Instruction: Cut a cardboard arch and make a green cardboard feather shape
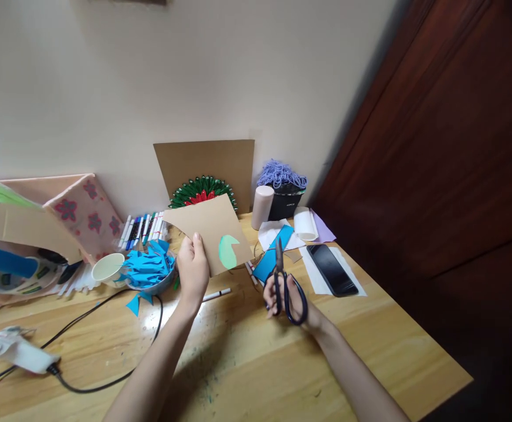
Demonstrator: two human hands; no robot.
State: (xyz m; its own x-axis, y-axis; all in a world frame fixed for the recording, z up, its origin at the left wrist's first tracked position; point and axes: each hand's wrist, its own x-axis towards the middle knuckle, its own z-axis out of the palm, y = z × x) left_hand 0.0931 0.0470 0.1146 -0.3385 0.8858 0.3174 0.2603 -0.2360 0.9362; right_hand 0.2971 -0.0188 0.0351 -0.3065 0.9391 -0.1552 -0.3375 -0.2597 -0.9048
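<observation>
My left hand [193, 266] grips a piece of brown cardboard [214, 220] by its lower left edge, thumb on the front face. A light green shape [228, 252] with a notch shows on the cardboard's lower right. The cardboard's left edge is curved. In my right hand [297, 299] are dark-handled scissors [279, 258], blades pointing up and apart from the cardboard. Behind the cardboard, a green and red fan-shaped decoration [205, 189] is partly hidden; it rests against a larger cardboard sheet [203, 155] at the wall.
A bowl of blue scraps [148, 266], a paper cup [107, 268], markers [141, 230] and a white glue gun [18, 350] with a black cord lie left. On the right are a phone [332, 269], blue strip [264, 265], pink cylinder [263, 206] and black box of purple yarn [284, 202].
</observation>
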